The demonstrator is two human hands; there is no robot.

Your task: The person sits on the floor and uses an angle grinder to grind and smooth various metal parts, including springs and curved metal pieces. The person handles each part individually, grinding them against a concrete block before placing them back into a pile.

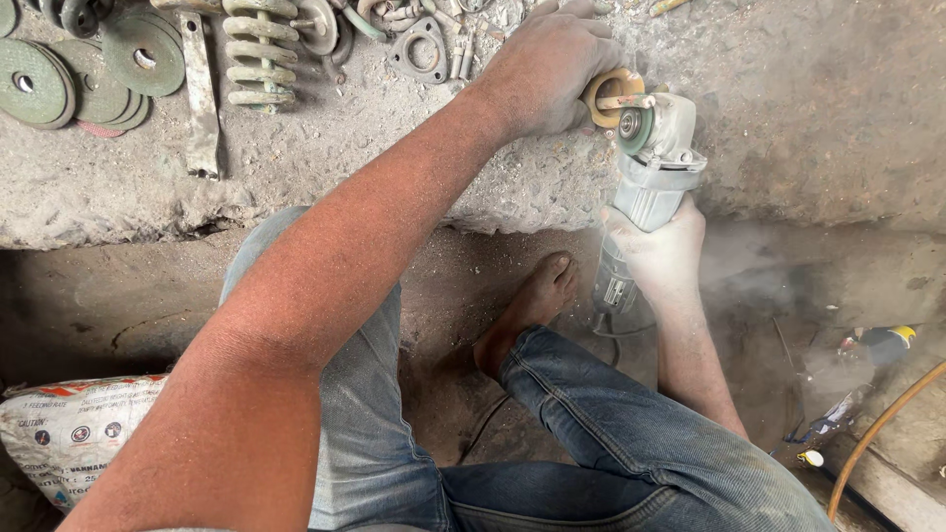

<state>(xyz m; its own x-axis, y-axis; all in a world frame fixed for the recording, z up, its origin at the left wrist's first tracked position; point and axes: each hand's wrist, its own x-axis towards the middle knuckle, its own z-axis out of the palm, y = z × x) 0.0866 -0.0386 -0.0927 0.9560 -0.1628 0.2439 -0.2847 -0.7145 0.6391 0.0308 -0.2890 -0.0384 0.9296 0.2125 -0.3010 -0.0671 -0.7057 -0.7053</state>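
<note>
My left hand (547,64) reaches across the raised concrete ledge (394,167) and grips a small tan ring-shaped metal part (613,89) at the ledge's top right. My right hand (658,258) is wrapped around the grey body of an angle grinder (645,187). The grinder's small green disc (633,128) sits against the ring-shaped part. Pale dust drifts to the right of the grinder. Both hands are coated in grey dust.
Several green grinding discs (89,64) lie at the ledge's top left beside a flat metal bar (200,94), a coil spring (259,54) and a triangular flange (424,51). My bare foot (527,310) rests below the ledge. A printed sack (74,429) lies bottom left; an orange hose (877,429) runs bottom right.
</note>
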